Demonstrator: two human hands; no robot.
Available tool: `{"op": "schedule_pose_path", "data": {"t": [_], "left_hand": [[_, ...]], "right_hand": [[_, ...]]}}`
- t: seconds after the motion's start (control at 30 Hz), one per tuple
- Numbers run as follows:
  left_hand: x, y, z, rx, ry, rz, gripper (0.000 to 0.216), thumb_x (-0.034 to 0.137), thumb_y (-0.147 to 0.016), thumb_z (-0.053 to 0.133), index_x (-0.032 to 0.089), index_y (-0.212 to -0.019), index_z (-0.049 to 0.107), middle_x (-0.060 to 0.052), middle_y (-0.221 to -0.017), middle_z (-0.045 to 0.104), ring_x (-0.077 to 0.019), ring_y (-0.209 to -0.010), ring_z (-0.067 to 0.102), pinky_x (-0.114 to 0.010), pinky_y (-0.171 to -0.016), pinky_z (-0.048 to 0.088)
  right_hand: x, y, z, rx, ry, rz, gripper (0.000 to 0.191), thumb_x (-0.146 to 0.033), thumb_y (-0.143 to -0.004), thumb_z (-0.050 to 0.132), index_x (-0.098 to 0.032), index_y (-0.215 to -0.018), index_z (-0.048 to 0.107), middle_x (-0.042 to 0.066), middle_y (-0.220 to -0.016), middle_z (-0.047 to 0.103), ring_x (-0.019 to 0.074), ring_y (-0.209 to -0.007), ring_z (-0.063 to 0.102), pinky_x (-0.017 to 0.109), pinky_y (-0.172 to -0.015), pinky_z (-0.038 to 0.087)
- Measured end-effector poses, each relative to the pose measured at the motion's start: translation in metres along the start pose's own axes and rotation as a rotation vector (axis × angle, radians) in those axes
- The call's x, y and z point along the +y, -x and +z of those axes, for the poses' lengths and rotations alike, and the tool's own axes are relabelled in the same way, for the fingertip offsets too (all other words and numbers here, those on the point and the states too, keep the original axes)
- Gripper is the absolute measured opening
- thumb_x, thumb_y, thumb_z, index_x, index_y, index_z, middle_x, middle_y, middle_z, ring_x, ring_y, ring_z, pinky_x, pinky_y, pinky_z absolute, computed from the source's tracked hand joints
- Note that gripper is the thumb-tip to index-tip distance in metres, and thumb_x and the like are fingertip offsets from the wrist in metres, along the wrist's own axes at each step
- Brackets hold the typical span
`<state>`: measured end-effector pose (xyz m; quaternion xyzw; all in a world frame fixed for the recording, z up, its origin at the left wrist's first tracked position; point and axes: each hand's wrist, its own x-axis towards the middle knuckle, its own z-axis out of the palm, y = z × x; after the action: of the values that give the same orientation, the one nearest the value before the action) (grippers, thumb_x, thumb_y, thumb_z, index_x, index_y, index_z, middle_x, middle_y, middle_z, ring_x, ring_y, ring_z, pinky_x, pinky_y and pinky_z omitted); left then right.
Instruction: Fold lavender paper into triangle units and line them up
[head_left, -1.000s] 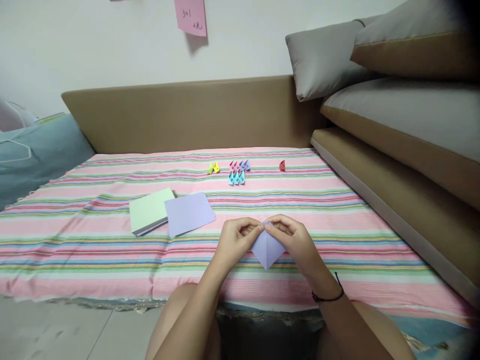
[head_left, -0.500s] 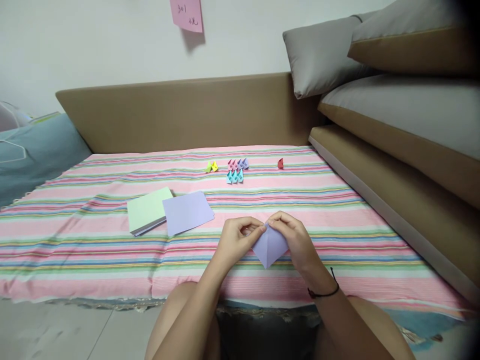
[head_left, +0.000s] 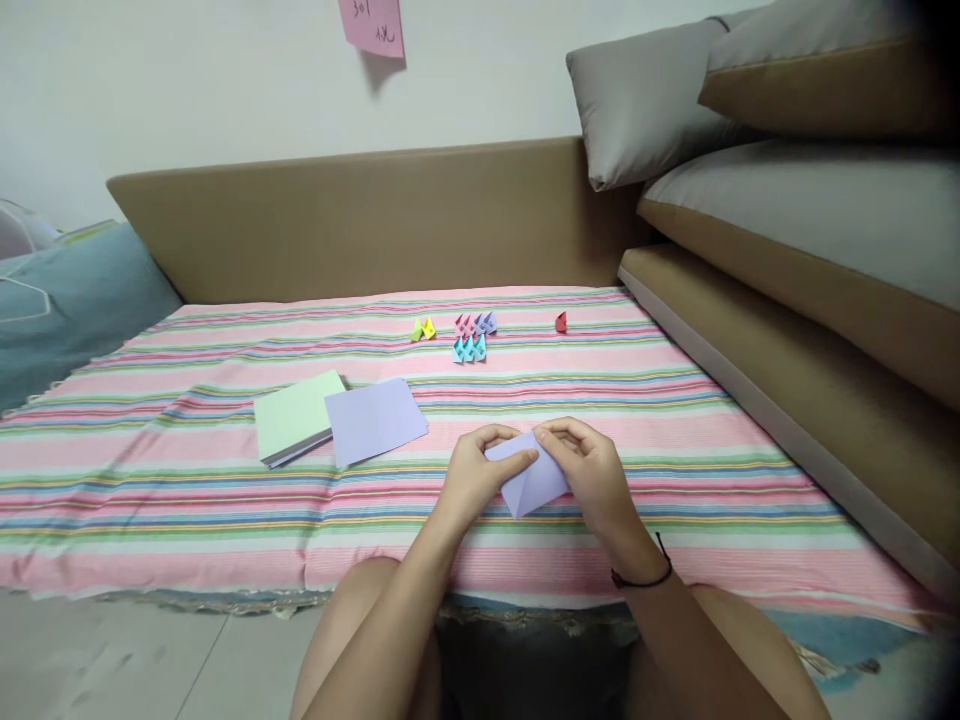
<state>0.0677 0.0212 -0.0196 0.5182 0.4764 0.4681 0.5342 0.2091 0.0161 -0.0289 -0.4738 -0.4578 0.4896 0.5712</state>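
A folded sheet of purple paper [head_left: 531,486] is held between my two hands, just over the front of the striped cloth. My left hand [head_left: 480,468] pinches its upper left part, thumb lying across the face. On the upper right edge, my right hand [head_left: 589,462] grips with thumb and fingers. A crease runs down the paper to a point at the bottom. Left of my hands lie flat purple sheets [head_left: 377,422], beside a stack of pale green paper [head_left: 296,412] whose corner they overlap or touch.
Small folded paper pieces stand farther back: yellow [head_left: 424,329], pink [head_left: 465,325], purple [head_left: 487,322], turquoise [head_left: 469,349] and red [head_left: 561,322]. Striped cloth [head_left: 187,480] covers the seat. A brown backrest [head_left: 360,225] rises behind. Grey and brown cushions [head_left: 810,220] pile up at the right.
The purple paper has turned from a diamond with its point straight down to a slanted, wider shape. Both hands have shifted slightly, and the left thumb now reaches farther across it.
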Motion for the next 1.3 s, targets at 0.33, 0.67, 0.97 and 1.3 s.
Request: {"op": "schedule_pose_path", "data": {"t": [0.33, 0.67, 0.97, 1.3], "left_hand": [[-0.002, -0.003, -0.001, 0.066, 0.157, -0.151, 0.035, 0.025, -0.05, 0.082, 0.014, -0.073, 0.058, 0.0, -0.06, 0.066, -0.0106, -0.053, 0.059, -0.022, -0.057, 0.045], [-0.003, -0.007, -0.004, -0.009, 0.094, -0.061, 0.026, 0.014, -0.051, 0.079, 0.013, -0.07, 0.06, 0.0, -0.058, 0.065, -0.0105, -0.054, 0.06, -0.022, -0.059, 0.047], [-0.006, -0.014, -0.007, -0.07, 0.106, 0.062, 0.048, 0.026, -0.056, 0.081, 0.015, -0.097, 0.06, -0.004, -0.083, 0.069, -0.0141, -0.072, 0.065, -0.024, -0.065, 0.05], [-0.018, 0.034, -0.017, 0.088, 0.082, 0.14, 0.028, 0.03, -0.057, 0.078, 0.013, -0.076, 0.069, -0.003, -0.068, 0.07, -0.0164, -0.063, 0.063, -0.025, -0.059, 0.046]], "right_hand": [[0.005, -0.003, 0.0, 0.212, -0.119, -0.026, 0.021, -0.039, -0.071, 0.07, -0.019, -0.076, 0.064, 0.001, -0.07, 0.064, 0.0158, -0.062, 0.056, 0.028, -0.057, 0.044], [0.009, -0.016, -0.014, 0.323, -0.18, -0.093, 0.02, -0.036, -0.071, 0.069, -0.018, -0.077, 0.063, 0.0, -0.07, 0.061, 0.0131, -0.063, 0.054, 0.026, -0.058, 0.041], [0.018, -0.02, -0.008, 0.109, -0.053, -0.138, 0.026, -0.041, -0.066, 0.074, -0.018, -0.076, 0.065, 0.003, -0.073, 0.067, 0.0188, -0.071, 0.061, 0.03, -0.066, 0.047], [0.008, 0.027, 0.013, -0.227, -0.001, -0.108, 0.03, -0.039, -0.06, 0.078, -0.019, -0.081, 0.069, 0.005, -0.083, 0.072, 0.0207, -0.079, 0.065, 0.031, -0.072, 0.051]]}}
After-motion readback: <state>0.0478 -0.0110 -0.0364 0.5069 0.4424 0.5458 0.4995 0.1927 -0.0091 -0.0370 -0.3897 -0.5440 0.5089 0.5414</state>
